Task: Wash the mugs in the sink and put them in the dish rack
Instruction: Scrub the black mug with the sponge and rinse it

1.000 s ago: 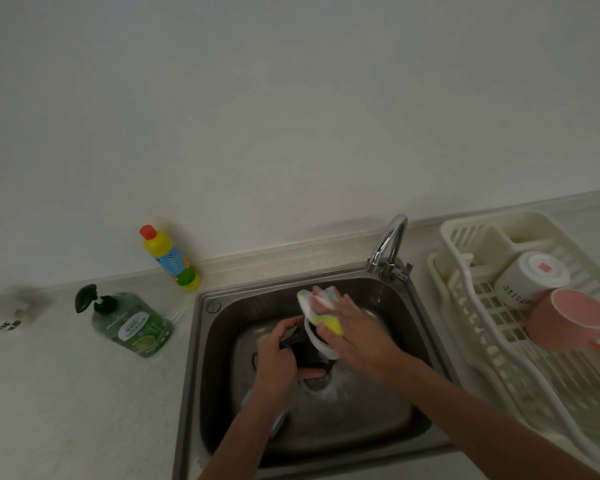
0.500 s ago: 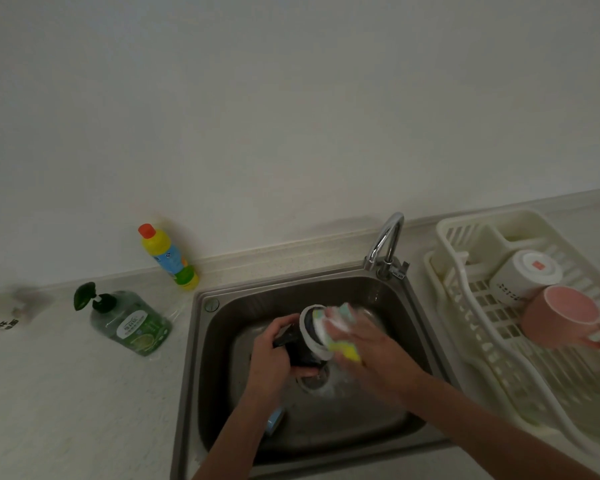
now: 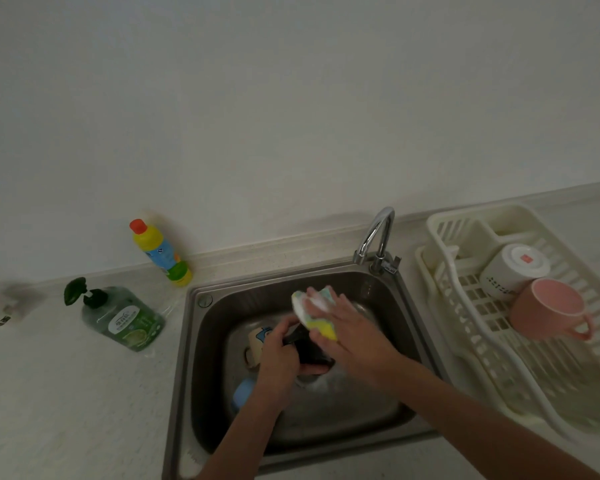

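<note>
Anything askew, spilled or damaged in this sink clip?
Nothing stands out. The left hand holds a black mug over the steel sink while the right hand scrubs it with a yellow sponge.

Green soap dispenser (image 3: pixel 123 315) (beside yellow bottle (image 3: pixel 161 252))
</note>
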Motion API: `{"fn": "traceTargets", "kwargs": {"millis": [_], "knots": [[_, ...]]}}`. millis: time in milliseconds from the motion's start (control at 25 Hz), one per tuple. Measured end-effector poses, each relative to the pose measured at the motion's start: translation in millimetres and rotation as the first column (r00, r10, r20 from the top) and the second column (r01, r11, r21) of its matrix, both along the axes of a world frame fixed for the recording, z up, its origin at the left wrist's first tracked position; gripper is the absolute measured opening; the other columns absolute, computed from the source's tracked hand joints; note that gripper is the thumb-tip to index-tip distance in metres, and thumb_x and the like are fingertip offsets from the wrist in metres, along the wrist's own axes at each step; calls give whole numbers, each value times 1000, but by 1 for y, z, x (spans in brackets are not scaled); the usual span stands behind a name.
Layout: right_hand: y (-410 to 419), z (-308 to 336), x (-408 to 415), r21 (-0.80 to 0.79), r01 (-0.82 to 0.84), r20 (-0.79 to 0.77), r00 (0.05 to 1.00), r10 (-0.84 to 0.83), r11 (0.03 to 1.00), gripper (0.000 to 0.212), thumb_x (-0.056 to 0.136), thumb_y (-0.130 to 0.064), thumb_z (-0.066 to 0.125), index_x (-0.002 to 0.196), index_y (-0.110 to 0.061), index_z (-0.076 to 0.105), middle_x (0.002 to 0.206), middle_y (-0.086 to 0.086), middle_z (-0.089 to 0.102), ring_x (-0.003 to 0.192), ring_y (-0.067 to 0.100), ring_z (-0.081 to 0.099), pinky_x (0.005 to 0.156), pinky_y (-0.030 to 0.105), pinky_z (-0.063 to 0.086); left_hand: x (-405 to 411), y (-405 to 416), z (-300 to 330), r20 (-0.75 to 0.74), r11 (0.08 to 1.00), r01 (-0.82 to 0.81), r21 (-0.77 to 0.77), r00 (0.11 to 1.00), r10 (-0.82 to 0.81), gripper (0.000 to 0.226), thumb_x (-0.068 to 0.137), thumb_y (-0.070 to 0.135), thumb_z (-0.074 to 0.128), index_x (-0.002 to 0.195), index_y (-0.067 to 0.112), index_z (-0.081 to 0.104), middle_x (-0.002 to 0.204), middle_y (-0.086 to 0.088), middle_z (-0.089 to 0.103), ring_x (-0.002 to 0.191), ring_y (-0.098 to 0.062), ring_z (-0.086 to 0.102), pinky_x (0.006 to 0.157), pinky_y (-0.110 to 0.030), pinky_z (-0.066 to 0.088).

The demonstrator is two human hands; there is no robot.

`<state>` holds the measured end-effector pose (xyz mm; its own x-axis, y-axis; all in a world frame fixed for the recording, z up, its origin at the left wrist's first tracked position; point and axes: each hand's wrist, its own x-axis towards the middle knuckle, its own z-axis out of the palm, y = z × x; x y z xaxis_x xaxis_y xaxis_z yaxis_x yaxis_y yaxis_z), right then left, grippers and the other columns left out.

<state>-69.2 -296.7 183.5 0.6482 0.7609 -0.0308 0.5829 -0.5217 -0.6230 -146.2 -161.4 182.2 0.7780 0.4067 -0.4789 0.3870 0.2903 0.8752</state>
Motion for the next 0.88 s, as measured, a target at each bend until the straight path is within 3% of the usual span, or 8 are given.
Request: {"fn": "traceTargets", "kwargs": {"millis": [80, 280, 440, 640, 800, 880], "knots": [[-14, -2, 9, -12, 92, 7, 996, -92, 996, 69, 94, -68, 16, 155, -36, 21, 161, -21, 9, 152, 10, -5, 125, 34, 1, 0, 1, 1, 4, 1000, -7, 17, 1000, 7, 42, 98, -8, 37, 115, 16, 67, 118, -10, 63, 102, -37, 64, 60, -43, 61], [-17, -5, -16, 28, -112, 19, 994, 111, 993, 60, 97, -63, 26, 152, -41, 20, 161, -22, 5, 149, 2, -12, 120, 20, -3, 1, 2, 2, 18, 999, -41, -3, 999, 41, 40, 98, -9, 38, 110, 17, 66, 108, -11, 68, 90, -32, 70, 57, -40, 60], [-22, -6, 7, -75, 60, 9, 998, -60, 995, 57, 102, -54, 30, 155, -35, 19, 162, -20, 7, 151, 10, -6, 125, 35, 4, 1, 1, 1, -15, 999, -31, 17, 999, 32, 42, 98, -9, 37, 112, 16, 67, 114, -5, 62, 97, -31, 65, 60, -42, 61], [-21, -14, -9, 12, -72, -20, 997, 72, 997, 64, 95, -67, 20, 154, -41, 16, 158, -29, 0, 148, 0, -14, 118, 17, -5, 2, -2, -8, 10, 1000, -6, -1, 1000, 6, 41, 98, -8, 37, 111, 15, 68, 115, -15, 65, 97, -37, 68, 62, -47, 61], [-25, -5, 10, -60, 88, -41, 995, -90, 994, 60, 99, -56, 28, 154, -35, 19, 160, -21, 6, 150, 10, -8, 124, 30, 1, 6, 0, -5, -18, 999, -32, 0, 999, 32, 41, 98, -7, 37, 115, 15, 67, 117, -8, 61, 97, -32, 65, 65, -48, 62], [-35, -8, -10, -73, -1, -37, 999, -2, 997, 66, 94, -65, 21, 154, -37, 17, 159, -22, 4, 146, 4, -15, 124, 29, 2, 7, 5, -10, -31, 998, -61, 8, 998, 61, 44, 97, -10, 34, 113, 14, 68, 117, -11, 62, 96, -34, 65, 63, -48, 61]]}}
